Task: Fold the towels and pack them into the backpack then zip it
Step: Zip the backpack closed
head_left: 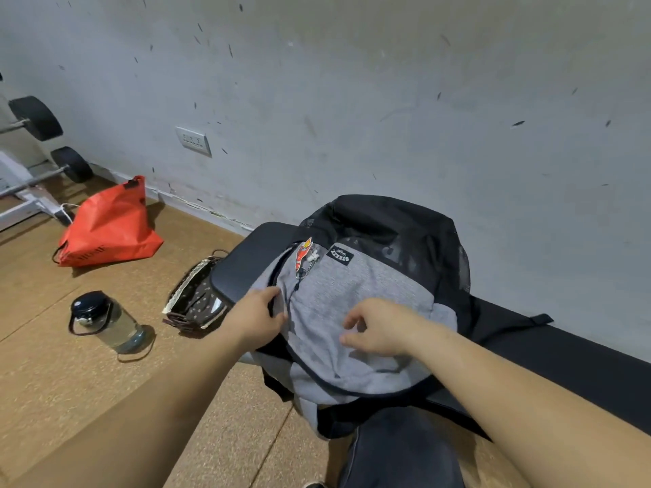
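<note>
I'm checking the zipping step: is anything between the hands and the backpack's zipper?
Nothing visible does. The left hand holds the backpack fabric right beside the zipper. The right hand hovers just above the grey front, holding nothing. Only a red charm hangs near the zipper's top.

Count, head view.
- Hands: 2. The left hand [260,311] grips the zip edge of the backpack. The right hand [377,329] is just right of that grip, fingers loosely curled over the grey panel.
- Backpack [334,287]: 1.
- Charms: 2, just beyond the grip: red charm [303,253], white charm [312,256].
- Label [341,254]: 1, right of the charms.
- Bench [243,269]: 1, under the backpack.
- Left of the grip, on the floor: spotted bag [197,301], 1, nearest; bottle [109,322], 1; red bag [109,227], 1, farther off.
- Weight plates [35,118]: 2, far left.
- Wall socket [193,140]: 1.
</note>
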Motion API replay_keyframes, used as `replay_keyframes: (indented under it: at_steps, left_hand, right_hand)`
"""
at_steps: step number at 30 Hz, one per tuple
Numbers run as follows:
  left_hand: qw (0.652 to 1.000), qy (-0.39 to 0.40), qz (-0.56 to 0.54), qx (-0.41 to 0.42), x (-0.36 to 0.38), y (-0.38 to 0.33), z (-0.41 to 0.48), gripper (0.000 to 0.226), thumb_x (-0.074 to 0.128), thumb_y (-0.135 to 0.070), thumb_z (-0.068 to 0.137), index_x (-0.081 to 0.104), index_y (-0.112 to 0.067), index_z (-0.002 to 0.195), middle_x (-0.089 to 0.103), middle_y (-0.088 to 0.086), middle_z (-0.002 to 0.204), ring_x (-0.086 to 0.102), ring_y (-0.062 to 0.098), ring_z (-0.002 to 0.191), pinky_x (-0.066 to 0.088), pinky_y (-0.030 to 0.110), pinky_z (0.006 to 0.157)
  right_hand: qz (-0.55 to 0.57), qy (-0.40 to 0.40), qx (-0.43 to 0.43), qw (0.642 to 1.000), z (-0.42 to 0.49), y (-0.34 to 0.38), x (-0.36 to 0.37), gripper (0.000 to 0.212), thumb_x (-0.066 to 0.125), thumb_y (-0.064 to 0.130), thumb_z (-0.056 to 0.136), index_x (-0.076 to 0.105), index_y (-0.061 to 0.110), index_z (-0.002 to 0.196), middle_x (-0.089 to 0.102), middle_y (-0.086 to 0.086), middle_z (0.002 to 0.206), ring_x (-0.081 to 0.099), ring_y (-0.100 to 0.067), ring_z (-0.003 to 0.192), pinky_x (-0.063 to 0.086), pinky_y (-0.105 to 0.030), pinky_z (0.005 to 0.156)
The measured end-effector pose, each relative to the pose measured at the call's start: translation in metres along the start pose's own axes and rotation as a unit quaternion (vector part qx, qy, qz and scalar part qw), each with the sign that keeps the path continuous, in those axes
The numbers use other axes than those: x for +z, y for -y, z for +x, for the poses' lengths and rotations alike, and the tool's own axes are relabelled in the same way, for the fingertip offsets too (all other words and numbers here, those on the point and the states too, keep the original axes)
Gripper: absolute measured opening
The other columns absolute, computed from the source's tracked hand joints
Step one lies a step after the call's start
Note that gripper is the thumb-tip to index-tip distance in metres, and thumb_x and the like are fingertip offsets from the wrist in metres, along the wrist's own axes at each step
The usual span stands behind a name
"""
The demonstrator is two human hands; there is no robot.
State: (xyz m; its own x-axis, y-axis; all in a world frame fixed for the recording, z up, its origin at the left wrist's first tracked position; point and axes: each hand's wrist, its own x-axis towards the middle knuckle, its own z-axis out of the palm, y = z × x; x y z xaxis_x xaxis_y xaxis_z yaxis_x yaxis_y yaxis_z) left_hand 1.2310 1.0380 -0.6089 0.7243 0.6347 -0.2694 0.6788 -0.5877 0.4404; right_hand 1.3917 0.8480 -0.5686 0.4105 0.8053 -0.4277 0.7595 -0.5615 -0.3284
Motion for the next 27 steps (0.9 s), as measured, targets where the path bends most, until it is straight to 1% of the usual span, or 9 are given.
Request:
replay_keyframes:
  at_steps: [4, 8, 12, 15, 17, 20, 23, 25, 27]
  left_hand:
    - [0.998, 0.024, 0.053, 0.037, 0.009, 0.007, 0.016, 0.026, 0.059, -0.043, 0.096, 0.069, -0.02, 0.103, 0.075, 0.004, 0.1, 0.069, 0.027, 0.098, 0.057, 0.039, 0.083]
    - [0.997, 0.027, 0.07, 0.036, -0.01, 0.011, 0.046, 0.045, 0.05, -0.048, 0.102, 0.057, -0.017, 0.069, 0.063, 0.0, 0.071, 0.062, 0.025, 0.078, 0.047, 0.035, 0.066]
    - [0.993, -0.102, 0.029, 0.047, -0.033, 0.009, 0.092, 0.02, 0.047, -0.025, 0.102, 0.066, -0.025, 0.096, 0.074, 0.004, 0.104, 0.067, 0.033, 0.1, 0.053, 0.039, 0.078]
    - [0.993, -0.072, 0.027, 0.093, -0.037, 0.0, 0.122, 0.047, 0.048, -0.001, 0.096, 0.066, -0.022, 0.135, 0.068, 0.003, 0.136, 0.063, 0.029, 0.124, 0.053, 0.045, 0.099]
    - [0.993, -0.041, 0.031, 0.108, -0.034, -0.003, 0.136, 0.051, 0.048, -0.001, 0.098, 0.062, -0.024, 0.143, 0.065, 0.003, 0.142, 0.061, 0.029, 0.129, 0.052, 0.045, 0.104]
    - [0.992, -0.017, 0.039, 0.118, -0.023, 0.002, 0.155, 0.041, 0.057, -0.021, 0.103, 0.062, -0.029, 0.142, 0.066, 0.003, 0.131, 0.063, 0.028, 0.121, 0.052, 0.04, 0.098]
    - [0.99, -0.022, 0.068, 0.121, -0.014, 0.009, 0.166, 0.03, 0.06, -0.031, 0.101, 0.068, -0.026, 0.129, 0.057, -0.003, 0.104, 0.064, 0.03, 0.106, 0.051, 0.037, 0.082]
    - [0.987, -0.042, 0.085, 0.127, -0.009, 0.013, 0.17, 0.021, 0.055, -0.029, 0.103, 0.07, -0.019, 0.114, 0.046, -0.007, 0.089, 0.062, 0.03, 0.096, 0.042, 0.035, 0.071]
    - [0.983, -0.057, 0.098, 0.148, -0.009, 0.02, 0.17, 0.022, 0.053, -0.029, 0.103, 0.069, -0.018, 0.114, 0.047, -0.004, 0.091, 0.06, 0.029, 0.093, 0.042, 0.037, 0.069]
  right_hand:
    - [0.006, -0.188, -0.056, 0.98, 0.04, 0.01, -0.02, 0.033, 0.057, 0.045, 0.098, 0.067, 0.03, 0.125, 0.066, 0.007, 0.124, 0.058, -0.02, 0.12, 0.051, -0.042, 0.1]
    - [-0.044, -0.174, -0.104, 0.978, 0.083, 0.013, -0.014, 0.057, 0.056, 0.051, 0.096, 0.05, 0.03, 0.149, 0.05, 0.0, 0.151, 0.038, -0.023, 0.146, 0.03, -0.04, 0.121]
    - [-0.099, -0.188, -0.072, 0.974, 0.106, 0.001, 0.012, 0.064, 0.045, 0.063, 0.095, 0.046, 0.034, 0.152, 0.045, -0.002, 0.159, 0.032, -0.026, 0.152, 0.022, -0.044, 0.126]
    - [-0.09, -0.206, -0.064, 0.972, 0.109, -0.004, 0.016, 0.061, 0.044, 0.066, 0.094, 0.05, 0.038, 0.148, 0.05, 0.005, 0.153, 0.037, -0.022, 0.148, 0.029, -0.041, 0.124]
    - [-0.104, -0.2, -0.056, 0.973, 0.108, -0.003, 0.014, 0.061, 0.042, 0.069, 0.093, 0.05, 0.04, 0.146, 0.052, 0.008, 0.15, 0.039, -0.02, 0.146, 0.033, -0.04, 0.121]
    - [-0.153, -0.202, -0.05, 0.966, 0.114, 0.006, 0.003, 0.054, 0.044, 0.067, 0.09, 0.063, 0.037, 0.131, 0.065, 0.006, 0.128, 0.055, -0.024, 0.123, 0.043, -0.041, 0.103]
    - [-0.117, -0.291, -0.096, 0.944, 0.128, 0.021, -0.006, 0.034, 0.052, 0.044, 0.093, 0.073, 0.022, 0.11, 0.069, -0.001, 0.104, 0.063, -0.03, 0.101, 0.05, -0.041, 0.085]
    - [-0.062, -0.291, -0.16, 0.941, 0.138, 0.032, -0.009, 0.037, 0.053, 0.031, 0.095, 0.066, 0.022, 0.128, 0.067, -0.003, 0.127, 0.06, -0.029, 0.122, 0.048, -0.044, 0.102]
    - [0.01, -0.202, -0.164, 0.965, 0.145, 0.041, -0.011, 0.053, 0.049, 0.027, 0.101, 0.043, 0.027, 0.154, 0.045, 0.0, 0.16, 0.038, -0.02, 0.149, 0.031, -0.039, 0.121]
